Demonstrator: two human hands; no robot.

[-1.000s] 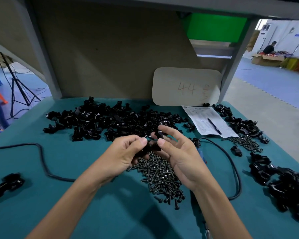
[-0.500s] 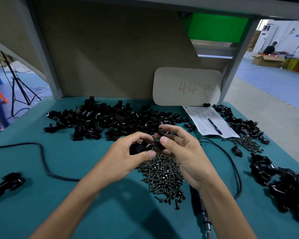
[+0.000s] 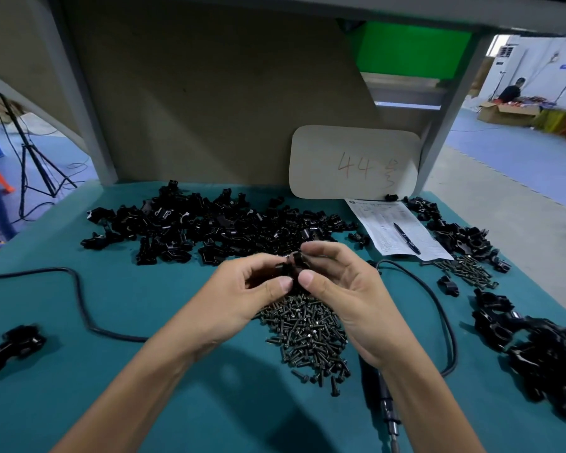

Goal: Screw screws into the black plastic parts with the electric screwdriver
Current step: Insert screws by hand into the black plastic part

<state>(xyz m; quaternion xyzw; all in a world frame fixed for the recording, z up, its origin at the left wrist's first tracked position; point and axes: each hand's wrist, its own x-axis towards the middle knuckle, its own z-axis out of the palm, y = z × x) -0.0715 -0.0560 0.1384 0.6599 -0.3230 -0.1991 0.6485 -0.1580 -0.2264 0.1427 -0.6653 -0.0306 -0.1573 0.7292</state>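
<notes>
Fingers (image 3: 321,253) around black plastic part (image 3: 290,268) over screw pile (image 3: 307,335), parts heap (image 3: 209,230) behind

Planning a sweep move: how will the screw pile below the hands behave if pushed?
The screw pile would probably spread, not slide as one: it is loose, with stray screws at its near edge. Those likely roll in arcs, being round-shanked with wider heads. The teal mat looks soft, so it may damp that.
</notes>
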